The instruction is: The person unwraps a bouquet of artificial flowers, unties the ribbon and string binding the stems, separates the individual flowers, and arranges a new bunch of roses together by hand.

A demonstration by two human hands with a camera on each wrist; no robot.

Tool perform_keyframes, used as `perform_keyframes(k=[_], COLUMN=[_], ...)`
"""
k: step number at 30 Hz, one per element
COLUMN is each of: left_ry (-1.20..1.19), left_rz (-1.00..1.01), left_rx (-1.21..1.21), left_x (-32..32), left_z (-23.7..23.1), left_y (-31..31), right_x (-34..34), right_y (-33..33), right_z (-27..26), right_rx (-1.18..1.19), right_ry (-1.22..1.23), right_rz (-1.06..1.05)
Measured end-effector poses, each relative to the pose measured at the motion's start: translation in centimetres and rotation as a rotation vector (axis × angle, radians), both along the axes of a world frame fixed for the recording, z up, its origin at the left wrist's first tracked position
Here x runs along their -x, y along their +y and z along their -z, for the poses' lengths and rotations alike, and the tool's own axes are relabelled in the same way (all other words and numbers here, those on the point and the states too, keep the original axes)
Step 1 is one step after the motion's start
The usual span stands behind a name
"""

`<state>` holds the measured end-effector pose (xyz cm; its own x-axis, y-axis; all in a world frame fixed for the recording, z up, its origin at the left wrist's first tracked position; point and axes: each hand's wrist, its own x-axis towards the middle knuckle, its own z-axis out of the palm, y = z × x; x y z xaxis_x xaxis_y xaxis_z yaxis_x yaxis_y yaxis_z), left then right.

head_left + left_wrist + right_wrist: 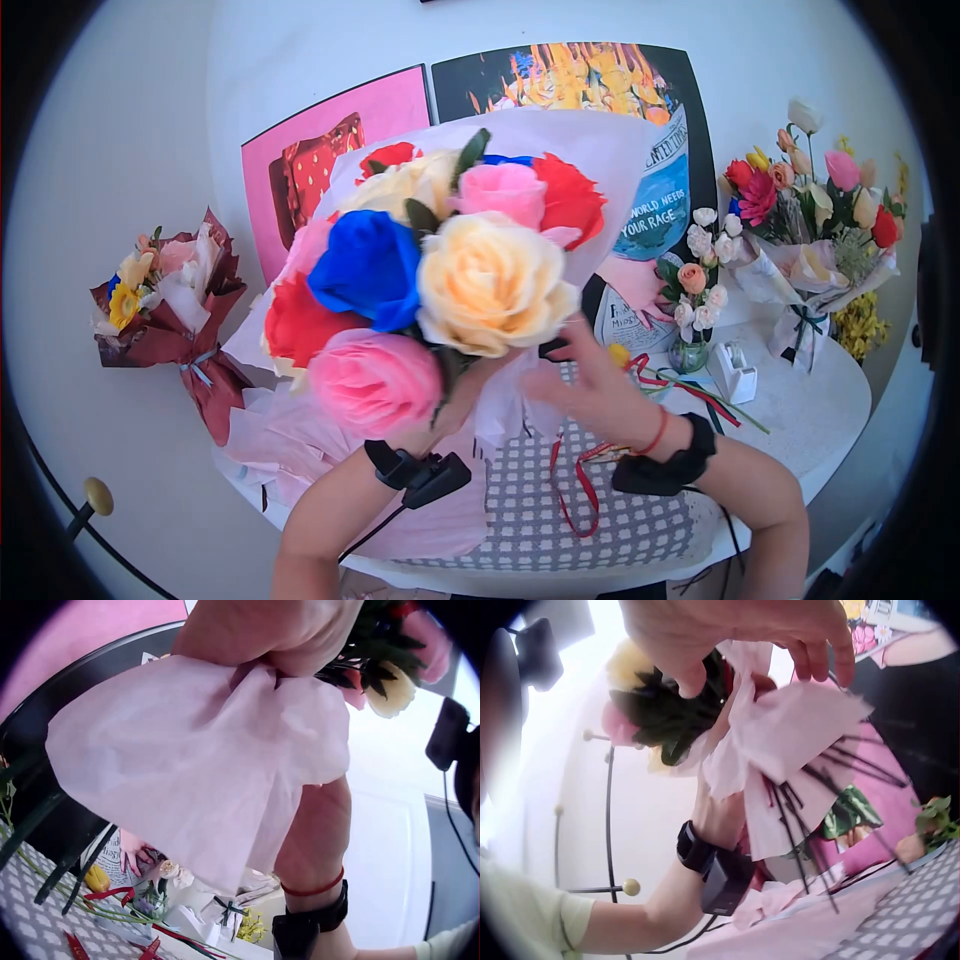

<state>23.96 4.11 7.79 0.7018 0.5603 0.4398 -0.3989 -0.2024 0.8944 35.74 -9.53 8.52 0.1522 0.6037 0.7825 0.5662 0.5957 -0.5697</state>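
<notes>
A bouquet of large artificial roses (365,270) in blue, red, pink and cream is held up over the table. My left hand (266,630) grips its stems through pale pink wrapping paper (172,765); in the head view the flowers hide most of that hand. Below the grip the paper flares out, and dark stem ends (799,832) stick out from it. My right hand (590,385), slightly blurred, is beside the gathered paper with its fingers spread. In the right wrist view its thumb and fingers reach over the paper without closing round it.
A wrapped bouquet (190,310) in dark red paper is at the left. Another bouquet (810,240) and a small vase (688,352) of flowers stand right. A white tape dispenser (735,372), red ribbon (580,500) and pink paper sheets (420,520) lie on the table (840,400).
</notes>
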Motion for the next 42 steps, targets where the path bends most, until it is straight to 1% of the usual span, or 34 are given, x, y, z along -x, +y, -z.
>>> perform_keyframes(k=[1, 2, 3, 4, 5, 6, 8, 9, 10, 12, 14, 15, 16, 17, 18, 19, 20, 21, 22, 23, 24, 25, 26, 27, 28, 29, 30, 32, 34, 35, 36, 38, 39, 42], left_ry=[-0.082, -0.066, -0.140, -0.216, -0.228, -0.232, 0.063, 0.099, 0.095, 0.109, 0.124, 0.131, 0.139, 0.146, 0.140, 0.142, 0.146, 0.143, 0.190, 0.237, 0.283, 0.350, 0.350, 0.238, 0.125, 0.280, 0.281, 0.015, 0.087, 0.156, 0.159, 0.092, 0.093, 0.181], left_rz=[-0.132, 0.061, 0.185, 0.310, 0.480, 0.476, 0.188, 0.118, 0.120, 0.205, 0.283, 0.321, 0.358, 0.393, 0.385, 0.252, 0.111, 0.101, 0.115, 0.132, 0.152, 0.060, 0.063, -0.019, -0.100, -0.158, -0.154, -0.168, -0.145, -0.122, -0.123, -0.131, -0.133, -0.194], left_rx=[-0.311, -0.058, 0.090, 0.239, 0.180, 0.178, 0.083, 0.034, 0.034, -0.090, -0.217, -0.281, -0.346, -0.410, -0.411, -0.607, -0.796, -0.787, -0.712, -0.635, -0.557, -0.500, -0.491, -0.544, -0.596, -0.497, -0.494, -0.450, -0.393, -0.343, -0.337, -0.438, -0.433, -0.512], left_x=[-0.5, -0.1, 0.1, -0.3, -1.3, -0.8, 0.4, 0.6, 0.7, 1.0, 1.5, 1.7, 1.9, 2.1, 1.9, 1.4, 1.2, 1.4, 1.7, 2.1, 2.4, 2.9, 2.9, 2.8, 2.8, 3.2, 3.1, 2.9, 2.7, 2.7, 2.8, 3.2, 3.4, 3.6], left_z=[0.2, -0.6, 1.4, 4.8, 8.2, 6.7, 2.1, 1.8, 1.5, 1.2, 0.8, 0.6, 0.5, 0.4, 0.5, 0.8, 1.1, 1.3, 1.0, 0.4, -0.1, -1.1, -0.8, -0.4, -0.2, -0.7, -0.5, 0.3, 0.8, 0.9, 0.9, 0.5, 0.6, 0.5], left_y=[-0.2, -2.0, 0.7, 5.1, 8.6, 6.9, 0.9, -0.1, -0.4, -0.8, -1.0, -1.0, -1.0, -0.9, -0.6, -0.2, 0.0, 0.1, -0.4, -1.0, -1.8, -3.0, -3.0, -3.0, -3.1, -3.8, -3.8, -3.9, -2.7, -2.2, -2.1, -2.2, -2.0, -1.5], right_x=[0.5, 0.8, 0.7, 0.9, 1.1, 0.9, 0.1, 0.1, 0.2, 0.0, -0.1, -0.2, -0.6, -1.2, -1.8, -2.4, -2.7, -3.1, -3.3, -3.1, -2.8, -2.4, -1.8, -0.9, -1.0, -1.1, -1.3, -1.1, 0.0, 0.1, 0.2, 0.8, 0.5, -1.2], right_y=[1.5, 2.3, 2.4, 2.3, 2.2, 2.6, 3.6, 3.2, 2.6, 2.5, 3.3, 2.8, 3.3, 4.1, 4.6, 4.0, 4.9, 6.4, 7.2, 4.5, 4.3, 4.3, 4.2, 3.8, 3.9, 4.0, 4.1, 4.0, 3.9, 4.1, 3.9, 2.7, 2.4, 4.1], right_z=[0.5, 0.7, 0.7, 0.3, 0.0, 0.3, 1.4, 1.4, 1.2, 1.7, 2.7, 2.9, 3.6, 4.7, 5.4, 5.0, 5.4, 6.2, 6.8, 5.2, 4.9, 4.9, 4.6, 3.8, 3.7, 3.8, 3.8, 3.3, 2.7, 2.8, 2.5, 1.5, 1.1, 3.4], right_rx=[0.001, 0.002, 0.002, 0.091, 0.181, 0.181, 0.105, 0.105, 0.092, 0.080, 0.088, 0.193, 0.192, -0.010, -0.214, -0.151, -0.147, -0.164, -0.182, -0.182, -0.173, -0.110, -0.047, -0.159, -0.153, -0.111, -0.070, 0.007, 0.024, 0.042, 0.048, 0.096, 0.044, -0.010], right_ry=[-0.088, -0.178, -0.180, -0.116, -0.053, -0.057, -0.198, -0.201, -0.225, -0.257, -0.263, -0.223, -0.231, -0.322, -0.410, -0.514, -0.522, -0.555, -0.583, -0.598, -0.598, -0.434, -0.267, -0.325, -0.323, -0.307, -0.292, -0.277, 0.064, 0.112, 0.116, 0.079, -0.177, -0.139], right_rz=[-0.049, -0.101, -0.107, -0.216, -0.323, -0.327, -0.220, -0.218, -0.236, -0.258, -0.174, -0.159, -0.163, -0.148, -0.135, -0.038, -0.049, -0.120, -0.189, -0.071, -0.075, -0.150, -0.220, -0.066, -0.064, -0.080, -0.096, -0.118, -0.273, -0.322, -0.323, -0.310, -0.201, -0.179])
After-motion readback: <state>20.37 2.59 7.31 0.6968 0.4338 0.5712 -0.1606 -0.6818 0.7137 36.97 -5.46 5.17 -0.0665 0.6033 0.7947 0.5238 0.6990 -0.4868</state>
